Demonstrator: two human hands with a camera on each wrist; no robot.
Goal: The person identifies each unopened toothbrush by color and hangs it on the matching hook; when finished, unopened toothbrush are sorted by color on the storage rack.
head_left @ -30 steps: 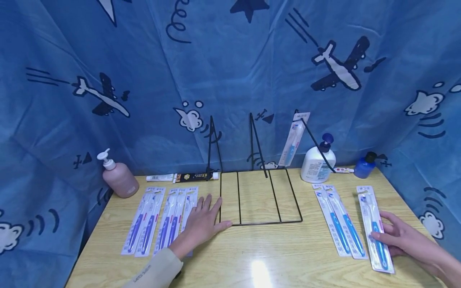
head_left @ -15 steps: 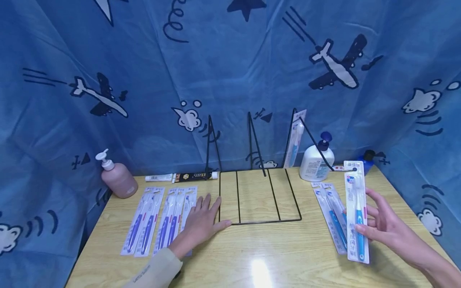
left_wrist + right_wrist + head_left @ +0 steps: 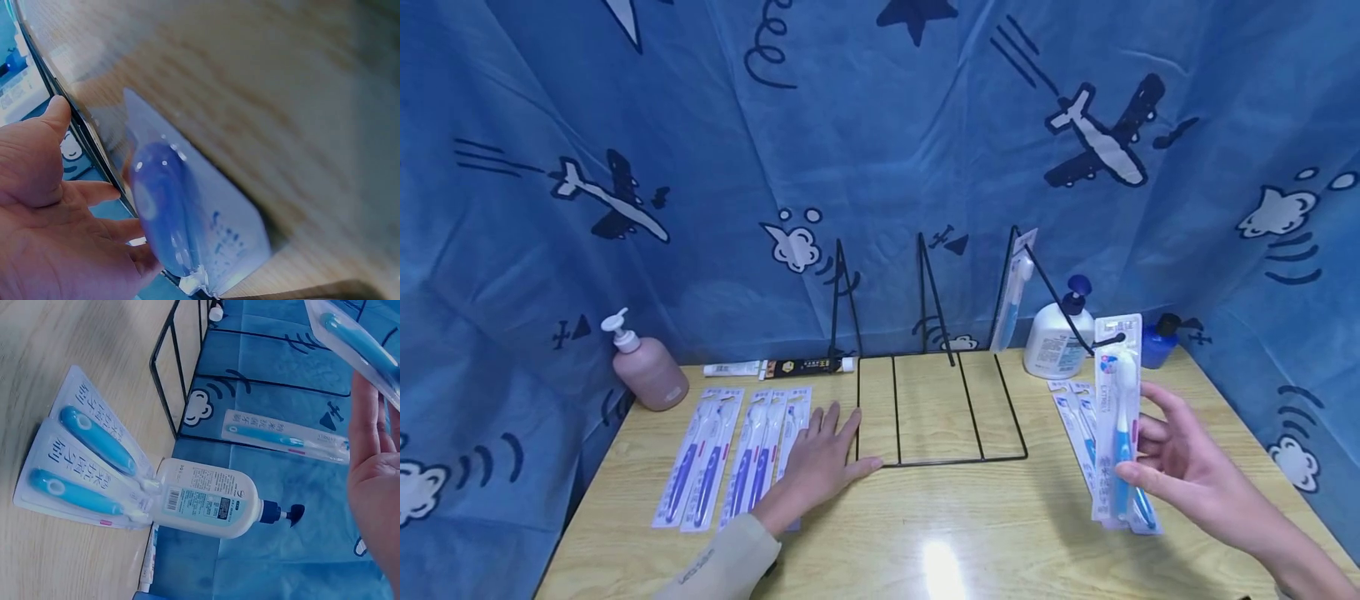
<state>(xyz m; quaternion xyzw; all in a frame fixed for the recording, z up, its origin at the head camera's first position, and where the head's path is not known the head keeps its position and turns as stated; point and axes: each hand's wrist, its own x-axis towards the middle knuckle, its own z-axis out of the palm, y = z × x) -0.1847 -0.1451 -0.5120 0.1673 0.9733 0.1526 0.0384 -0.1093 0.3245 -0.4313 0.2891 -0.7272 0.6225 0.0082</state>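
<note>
A blue curtain printed with aeroplanes (image 3: 865,108) backs the pale wood-grain table (image 3: 947,525). Above its right side, the right hand (image 3: 1187,475) pinches a blue toothbrush in flat whitish packaging (image 3: 1108,408) — the left hand (image 3: 820,462), fingers spread, rests at the left edge of a black wire rack (image 3: 971,408).

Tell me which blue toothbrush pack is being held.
The blue pack gripped in the right hand; another pack hangs on the rightmost rack prong, and two more packs lie on the table.
</note>
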